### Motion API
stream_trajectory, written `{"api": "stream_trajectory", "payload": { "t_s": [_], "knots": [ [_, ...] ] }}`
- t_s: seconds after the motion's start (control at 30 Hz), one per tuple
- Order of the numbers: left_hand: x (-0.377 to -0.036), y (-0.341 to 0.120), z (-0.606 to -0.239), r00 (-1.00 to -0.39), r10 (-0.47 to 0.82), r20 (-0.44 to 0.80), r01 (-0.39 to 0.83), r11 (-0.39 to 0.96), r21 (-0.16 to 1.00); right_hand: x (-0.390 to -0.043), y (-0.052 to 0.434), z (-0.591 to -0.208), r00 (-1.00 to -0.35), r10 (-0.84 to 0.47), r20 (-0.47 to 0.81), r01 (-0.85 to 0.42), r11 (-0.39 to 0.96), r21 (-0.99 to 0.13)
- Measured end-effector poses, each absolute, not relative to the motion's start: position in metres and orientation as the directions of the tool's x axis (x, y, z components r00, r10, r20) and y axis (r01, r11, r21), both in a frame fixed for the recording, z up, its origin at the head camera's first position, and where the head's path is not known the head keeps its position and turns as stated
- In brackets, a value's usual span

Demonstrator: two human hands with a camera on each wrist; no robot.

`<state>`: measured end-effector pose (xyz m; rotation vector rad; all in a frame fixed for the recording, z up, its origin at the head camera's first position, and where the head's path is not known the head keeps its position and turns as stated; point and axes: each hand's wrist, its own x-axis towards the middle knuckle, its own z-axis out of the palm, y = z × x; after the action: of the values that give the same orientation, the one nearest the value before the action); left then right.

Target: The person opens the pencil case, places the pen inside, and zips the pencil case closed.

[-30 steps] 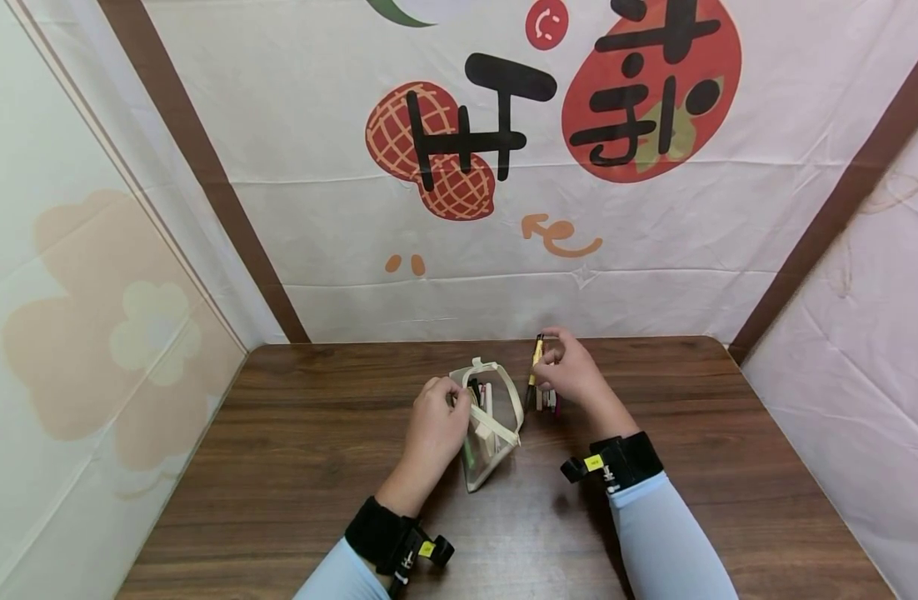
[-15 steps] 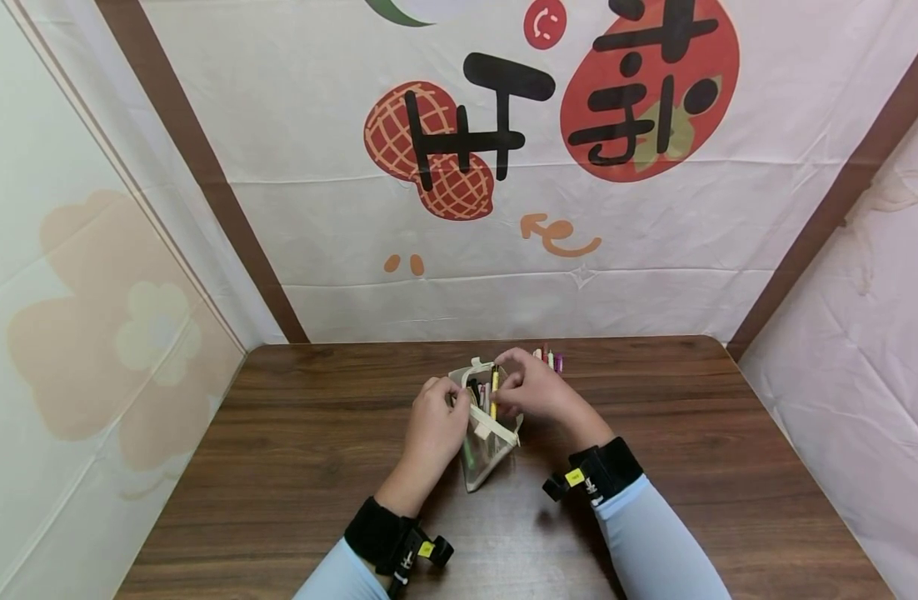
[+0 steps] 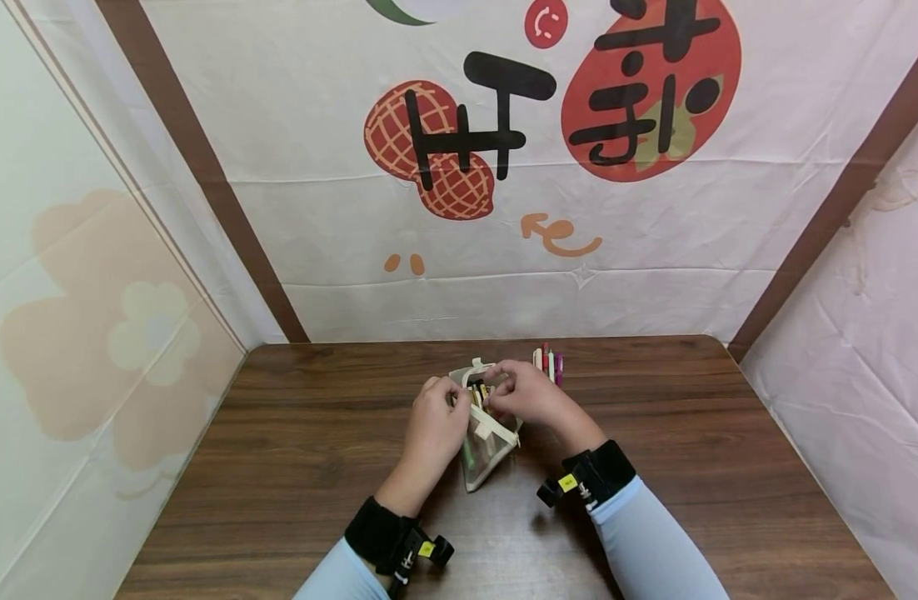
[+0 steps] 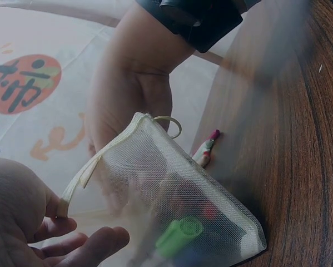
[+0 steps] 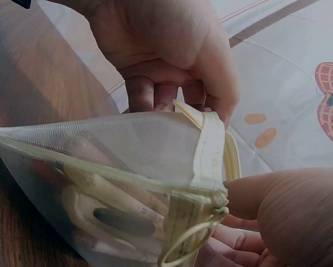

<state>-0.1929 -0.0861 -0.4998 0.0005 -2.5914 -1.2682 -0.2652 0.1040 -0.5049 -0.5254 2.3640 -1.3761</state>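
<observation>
A cream mesh pouch (image 3: 491,437) stands open on the wooden table (image 3: 294,450). My left hand (image 3: 451,400) grips the left rim of its mouth, and in the right wrist view the fingers of that left hand (image 5: 172,55) curl over the pouch's rim (image 5: 208,150). My right hand (image 3: 498,386) is at the mouth, fingers curled on the top of a yellow pen (image 3: 485,390) that is almost wholly inside. Through the mesh (image 4: 199,200) a green marker (image 4: 177,236) and several other pens show.
Several loose pens (image 3: 547,362) lie on the table just right of and behind the pouch; one shows red-tipped (image 4: 206,149) in the left wrist view. Printed cloth walls (image 3: 459,208) close the table at the back and both sides.
My right hand carried the yellow pen from the loose pens leftward to the pouch and lowered it in. The left hand and the pouch kept still.
</observation>
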Motion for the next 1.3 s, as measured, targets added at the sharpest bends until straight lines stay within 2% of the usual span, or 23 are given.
{"api": "stream_trajectory", "payload": {
  "t_s": [0.4, 0.73, 0.93, 1.3],
  "knots": [
    [-0.191, -0.087, -0.499, -0.97, -0.104, 0.217, 0.11, 0.61, 0.785, -0.276, 0.123, -0.509, -0.923, -0.363, -0.125, -0.071, 0.482, -0.873],
    [-0.191, -0.086, -0.498, -0.97, -0.104, 0.218, 0.111, 0.613, 0.782, -0.29, 0.155, -0.516, -0.991, -0.127, -0.033, -0.067, 0.711, -0.7],
    [-0.19, -0.087, -0.498, -0.974, -0.098, 0.205, 0.105, 0.606, 0.788, -0.297, 0.172, -0.521, -0.999, -0.019, -0.028, 0.005, 0.744, -0.668],
    [-0.192, -0.086, -0.501, -0.969, -0.104, 0.225, 0.118, 0.607, 0.786, -0.303, 0.185, -0.534, -0.999, -0.001, -0.035, 0.021, 0.782, -0.623]
  ]
}}
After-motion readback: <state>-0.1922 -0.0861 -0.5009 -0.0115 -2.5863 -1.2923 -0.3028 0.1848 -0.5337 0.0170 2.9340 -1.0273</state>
